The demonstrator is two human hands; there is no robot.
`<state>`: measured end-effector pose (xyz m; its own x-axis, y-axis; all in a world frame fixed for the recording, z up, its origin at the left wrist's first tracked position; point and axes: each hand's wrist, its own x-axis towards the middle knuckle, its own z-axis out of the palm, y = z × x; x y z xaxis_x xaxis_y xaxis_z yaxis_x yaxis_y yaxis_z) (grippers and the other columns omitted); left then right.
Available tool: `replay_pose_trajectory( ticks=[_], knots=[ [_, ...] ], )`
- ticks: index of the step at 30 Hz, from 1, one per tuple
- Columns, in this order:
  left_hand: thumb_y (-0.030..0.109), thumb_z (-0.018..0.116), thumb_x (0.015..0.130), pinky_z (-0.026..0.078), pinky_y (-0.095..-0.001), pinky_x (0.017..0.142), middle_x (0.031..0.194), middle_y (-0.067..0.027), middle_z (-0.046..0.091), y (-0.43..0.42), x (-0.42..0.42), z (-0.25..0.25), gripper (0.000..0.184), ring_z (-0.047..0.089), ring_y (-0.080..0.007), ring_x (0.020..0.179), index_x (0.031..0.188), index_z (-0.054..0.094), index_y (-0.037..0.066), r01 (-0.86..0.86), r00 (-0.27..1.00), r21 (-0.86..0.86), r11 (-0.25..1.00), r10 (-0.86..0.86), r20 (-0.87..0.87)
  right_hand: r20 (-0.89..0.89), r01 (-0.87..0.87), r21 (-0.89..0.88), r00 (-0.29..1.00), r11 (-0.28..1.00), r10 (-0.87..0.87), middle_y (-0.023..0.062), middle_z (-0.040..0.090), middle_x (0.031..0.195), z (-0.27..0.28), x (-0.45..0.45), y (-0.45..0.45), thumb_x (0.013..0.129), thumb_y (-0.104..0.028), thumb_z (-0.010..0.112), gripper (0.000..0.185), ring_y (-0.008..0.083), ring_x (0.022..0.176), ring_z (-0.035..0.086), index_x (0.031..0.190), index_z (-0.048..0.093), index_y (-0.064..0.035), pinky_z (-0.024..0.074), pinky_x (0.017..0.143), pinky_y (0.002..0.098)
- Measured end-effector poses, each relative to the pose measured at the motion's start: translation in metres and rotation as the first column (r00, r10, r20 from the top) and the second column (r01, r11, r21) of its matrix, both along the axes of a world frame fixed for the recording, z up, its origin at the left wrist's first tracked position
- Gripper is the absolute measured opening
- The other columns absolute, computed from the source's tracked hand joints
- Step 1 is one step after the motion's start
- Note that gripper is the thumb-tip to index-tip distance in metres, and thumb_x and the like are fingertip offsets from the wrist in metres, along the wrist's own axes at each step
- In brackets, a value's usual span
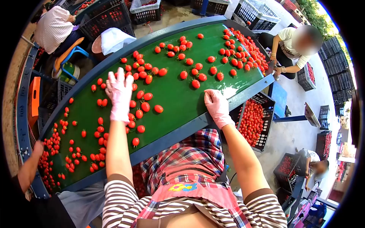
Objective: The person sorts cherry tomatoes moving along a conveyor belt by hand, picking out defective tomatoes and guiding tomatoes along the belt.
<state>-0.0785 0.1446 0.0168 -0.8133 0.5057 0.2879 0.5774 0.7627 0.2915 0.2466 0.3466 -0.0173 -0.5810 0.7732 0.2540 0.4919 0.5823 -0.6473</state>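
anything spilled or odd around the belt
Nothing stands out: tomatoes lie scattered across the green belt, within its blue frame, and the filled crate by the right hand shows no spill. Small blemishes can't be made out.

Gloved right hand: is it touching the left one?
Apart. The head view shows green surface and tomatoes between the right hand and the left hand.

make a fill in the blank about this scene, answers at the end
1. The work surface is coloured ____.
2. The left hand and right hand both wear pale pink ____.
3. The hand curled closed is the person's ____ one.
4. The black crate nearest the right hand holds small red ____.

Missing words: green; gloves; right; tomatoes.
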Motion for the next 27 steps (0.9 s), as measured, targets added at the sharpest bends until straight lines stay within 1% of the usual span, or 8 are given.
replay_pose_trajectory(
  ticks=[4,7,9,13,17,21,25,27],
  knots=[
    [0.072,0.05,0.093,0.027,-0.0654,0.115,0.166,-0.0189,0.023,0.03,-0.063,-0.015,0.078,0.03,-0.0496,0.146,0.159,0.034,0.031,-0.15,0.955,-0.151,0.977,0.183,0.234,0.042,0.012,0.0,0.999,1.0,-0.012,0.0118,0.07,0.1,0.004,-0.012,-0.011,0.092,-0.018,0.069,0.017,0.03,0.092,0.07,0.107,0.071,-0.0107,0.0556,0.082,0.0369],
    [0.064,0.058,0.094,0.041,-0.0446,0.111,0.154,-0.0186,0.045,0.077,-0.053,0.002,0.077,0.051,-0.0349,0.136,0.154,0.044,0.017,0.283,0.747,0.209,0.936,-0.351,0.565,0.02,-0.008,0.009,1.0,1.0,0.007,0.0116,0.071,0.099,0.007,-0.013,-0.007,0.09,-0.016,0.069,0.017,0.0312,0.091,0.07,0.106,0.071,-0.0101,0.0559,0.081,0.0372],
    [0.057,0.059,0.095,0.043,-0.0419,0.108,0.142,-0.0176,0.058,0.121,-0.053,0.0,0.069,0.056,-0.0325,0.129,0.147,0.052,0.012,0.386,0.868,0.183,0.904,-0.423,0.261,-0.046,-0.022,0.092,0.999,0.995,0.027,0.0108,0.069,0.091,0.005,-0.019,-0.003,0.085,-0.013,0.072,0.019,0.0343,0.08,0.069,0.103,0.067,-0.0139,0.0566,0.071,0.0418],
    [0.06,0.052,0.094,0.045,-0.0439,0.107,0.142,-0.0166,0.058,0.207,-0.054,0.007,0.063,0.055,-0.0333,0.13,0.141,0.057,0.017,0.326,0.921,0.063,0.943,-0.332,0.202,0.002,-0.041,0.065,0.999,0.997,0.041,0.0113,0.068,0.088,0.006,-0.028,-0.007,0.084,-0.01,0.072,0.019,0.0343,0.077,0.068,0.102,0.067,-0.0117,0.0555,0.068,0.0417],
    [0.074,0.049,0.089,0.03,-0.0514,0.118,0.167,-0.0114,0.025,0.287,-0.006,0.005,0.085,0.033,-0.0328,0.149,0.158,0.038,0.025,0.502,0.847,-0.226,0.835,-0.421,0.325,-0.018,-0.038,0.048,0.999,0.998,0.039,0.0117,0.066,0.087,0.009,-0.034,0.001,0.083,-0.008,0.072,0.019,0.0342,0.077,0.067,0.101,0.067,-0.011,0.0543,0.067,0.0422],
    [0.058,0.056,0.094,0.035,-0.0406,0.116,0.163,-0.0083,0.034,0.312,0.034,-0.015,0.069,0.042,-0.0327,0.143,0.147,0.052,0.014,0.721,0.496,0.297,0.627,-0.765,0.411,-0.006,-0.064,-0.005,0.998,0.998,0.064,0.0119,0.064,0.084,0.009,-0.031,0.005,0.08,-0.007,0.07,0.02,0.0344,0.077,0.066,0.1,0.066,-0.0096,0.0536,0.068,0.0426],
    [0.06,0.053,0.095,0.028,-0.0598,0.117,0.163,-0.0096,0.032,0.276,-0.011,0.006,0.07,0.034,-0.0411,0.146,0.153,0.043,0.021,0.524,0.852,-0.189,0.83,-0.51,0.119,-0.005,-0.059,0.003,0.998,0.998,0.059,0.013,0.064,0.084,0.006,-0.029,0.008,0.083,-0.009,0.068,0.015,0.0358,0.076,0.065,0.098,0.066,-0.0088,0.0535,0.068,0.044],
    [0.062,0.05,0.096,0.021,-0.0672,0.116,0.164,-0.0086,0.03,0.246,-0.017,-0.007,0.073,0.028,-0.0447,0.148,0.157,0.037,0.023,0.486,0.863,-0.303,0.82,-0.396,0.312,-0.017,-0.061,0.012,0.998,0.998,0.061,0.0134,0.064,0.084,0.005,-0.028,0.006,0.083,-0.01,0.067,0.014,0.0363,0.076,0.065,0.097,0.066,-0.0086,0.0536,0.068,0.0443]
  ],
)
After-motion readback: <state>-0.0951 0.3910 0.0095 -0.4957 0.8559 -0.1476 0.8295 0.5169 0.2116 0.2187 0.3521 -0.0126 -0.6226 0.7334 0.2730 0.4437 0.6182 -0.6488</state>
